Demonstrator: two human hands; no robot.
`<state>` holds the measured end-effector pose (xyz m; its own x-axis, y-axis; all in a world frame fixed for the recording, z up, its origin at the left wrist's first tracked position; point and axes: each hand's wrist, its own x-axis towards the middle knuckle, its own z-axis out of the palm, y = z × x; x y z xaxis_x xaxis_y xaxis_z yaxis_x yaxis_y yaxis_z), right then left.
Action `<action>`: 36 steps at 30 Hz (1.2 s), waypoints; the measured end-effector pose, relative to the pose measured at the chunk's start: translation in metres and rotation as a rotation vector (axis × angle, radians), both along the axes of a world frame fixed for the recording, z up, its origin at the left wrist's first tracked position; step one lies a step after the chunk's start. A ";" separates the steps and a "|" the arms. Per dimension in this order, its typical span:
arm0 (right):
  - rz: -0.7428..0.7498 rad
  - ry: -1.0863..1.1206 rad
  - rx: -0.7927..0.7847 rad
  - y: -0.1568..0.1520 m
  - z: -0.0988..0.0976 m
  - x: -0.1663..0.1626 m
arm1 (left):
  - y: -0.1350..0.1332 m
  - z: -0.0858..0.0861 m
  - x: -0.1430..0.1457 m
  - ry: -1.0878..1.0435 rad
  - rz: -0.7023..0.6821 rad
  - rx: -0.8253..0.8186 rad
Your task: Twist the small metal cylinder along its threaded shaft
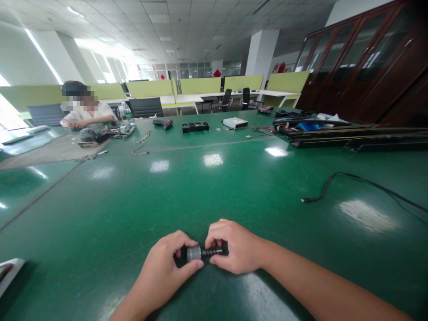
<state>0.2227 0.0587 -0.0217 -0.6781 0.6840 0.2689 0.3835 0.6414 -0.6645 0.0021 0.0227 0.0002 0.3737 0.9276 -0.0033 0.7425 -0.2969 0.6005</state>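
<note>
A small metal part lies between both hands low over the green table (214, 187): a grey cylinder (194, 253) with a dark threaded rod (211, 252) sticking out to its right. My left hand (167, 263) pinches the grey cylinder between thumb and fingers. My right hand (234, 247) is curled round the far end of the threaded rod. Both hands rest near the table's front edge.
A black cable (351, 183) lies at the right. Long black rails (354, 136) and tools sit at the back right, a white box (235, 122), a black tray (195, 127) and a drill (163, 123) further back. A seated person (85, 111) works at the far left. A white object (8, 272) lies at the left edge.
</note>
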 end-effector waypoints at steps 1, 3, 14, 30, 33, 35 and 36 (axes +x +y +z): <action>-0.002 -0.002 0.001 0.000 0.000 0.000 | 0.000 0.000 0.000 0.004 0.001 0.000; -0.006 -0.003 0.003 0.000 -0.001 -0.001 | 0.000 0.001 0.000 0.013 0.007 0.000; -0.003 -0.004 0.047 0.001 -0.004 0.002 | -0.002 0.002 0.001 -0.003 0.007 -0.009; -0.021 -0.019 0.036 0.004 -0.002 0.005 | 0.000 0.001 0.001 -0.067 0.022 0.005; -0.023 -0.031 0.040 0.004 -0.001 0.006 | 0.000 0.000 0.000 -0.068 0.014 0.002; -0.029 -0.036 0.040 0.004 -0.001 0.006 | -0.001 0.000 0.000 -0.068 0.010 0.001; -0.034 -0.036 0.040 0.004 -0.001 0.007 | -0.001 0.000 -0.001 -0.071 0.011 0.001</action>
<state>0.2293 0.0630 -0.0222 -0.6647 0.6959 0.2718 0.4287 0.6532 -0.6241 0.0014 0.0218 0.0003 0.3627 0.9316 0.0240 0.7013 -0.2898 0.6512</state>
